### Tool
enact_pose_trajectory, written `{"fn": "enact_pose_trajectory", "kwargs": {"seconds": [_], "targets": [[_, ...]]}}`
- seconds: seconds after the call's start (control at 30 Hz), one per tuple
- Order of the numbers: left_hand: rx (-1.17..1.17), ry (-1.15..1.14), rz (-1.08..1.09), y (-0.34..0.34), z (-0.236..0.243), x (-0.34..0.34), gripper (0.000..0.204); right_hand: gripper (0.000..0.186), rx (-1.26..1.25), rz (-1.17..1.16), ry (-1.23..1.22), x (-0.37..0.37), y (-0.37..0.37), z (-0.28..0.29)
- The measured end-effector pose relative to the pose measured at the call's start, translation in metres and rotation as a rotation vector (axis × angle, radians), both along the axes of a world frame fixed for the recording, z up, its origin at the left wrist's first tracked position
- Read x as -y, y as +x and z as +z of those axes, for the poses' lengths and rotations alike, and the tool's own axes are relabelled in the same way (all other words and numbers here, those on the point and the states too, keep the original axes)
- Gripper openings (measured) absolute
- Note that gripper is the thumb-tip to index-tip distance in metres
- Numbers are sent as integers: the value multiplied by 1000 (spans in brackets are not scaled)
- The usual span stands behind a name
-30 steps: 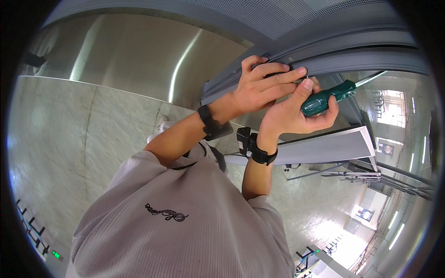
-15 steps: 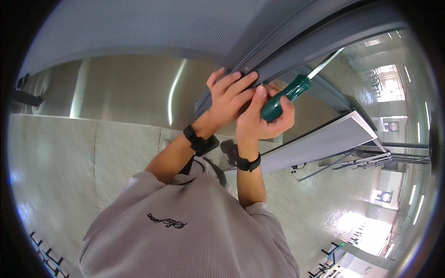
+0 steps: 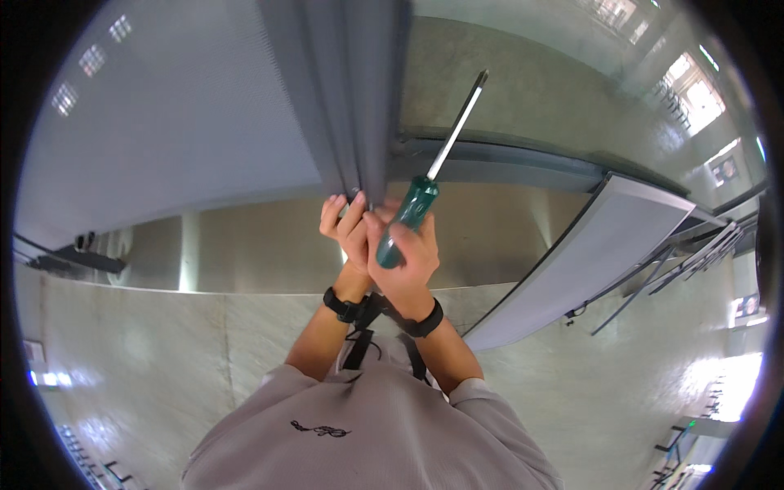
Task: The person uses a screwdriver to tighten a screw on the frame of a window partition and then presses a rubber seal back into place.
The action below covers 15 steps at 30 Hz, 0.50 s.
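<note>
In my right hand (image 3: 410, 260) lies a screwdriver with a dark green handle (image 3: 411, 214). Its bright shaft points up and away to the right, and the cross-shaped tip touches nothing. The right thumb and fingertips meet close to the lower end of a grey ribbed frame post (image 3: 347, 106); blur hides what they touch there. Close beside it on the left, my left hand (image 3: 349, 233) has its fingers bent and drawn together against the same lower end. Its thumb, and anything small between the fingers, is hidden.
A grey mesh-like panel (image 3: 163, 122) borders the post on the left. To the right a dark rail (image 3: 506, 163) runs along a glass pane (image 3: 506, 77). A pale flat panel (image 3: 588, 261) leans at the right. Below the post stretches a shiny metal base (image 3: 253, 245).
The view has turned, so the post that ran diagonally now stands upright. My left fingers have gone from outstretched to curled. The screwdriver stays in my right hand, pointing more steeply upward.
</note>
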<state>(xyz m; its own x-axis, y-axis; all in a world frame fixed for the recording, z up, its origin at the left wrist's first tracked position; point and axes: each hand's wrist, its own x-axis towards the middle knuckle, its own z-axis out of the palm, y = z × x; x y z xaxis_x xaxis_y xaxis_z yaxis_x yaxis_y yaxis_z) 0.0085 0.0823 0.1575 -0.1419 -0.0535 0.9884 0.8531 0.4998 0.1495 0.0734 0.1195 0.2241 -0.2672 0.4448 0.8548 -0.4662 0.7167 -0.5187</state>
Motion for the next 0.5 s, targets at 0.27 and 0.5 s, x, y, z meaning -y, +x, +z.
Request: {"fn": "enact_pose_trajectory", "kwargs": {"seconds": [0.27, 0.5], "targets": [[-52, -149, 224, 9, 21, -1, 32, 27, -13, 447, -84, 1, -10, -16], [-111, -135, 238, 6, 15, -3, 34, 25, -266, 283, -156, 15, -8, -7]]}}
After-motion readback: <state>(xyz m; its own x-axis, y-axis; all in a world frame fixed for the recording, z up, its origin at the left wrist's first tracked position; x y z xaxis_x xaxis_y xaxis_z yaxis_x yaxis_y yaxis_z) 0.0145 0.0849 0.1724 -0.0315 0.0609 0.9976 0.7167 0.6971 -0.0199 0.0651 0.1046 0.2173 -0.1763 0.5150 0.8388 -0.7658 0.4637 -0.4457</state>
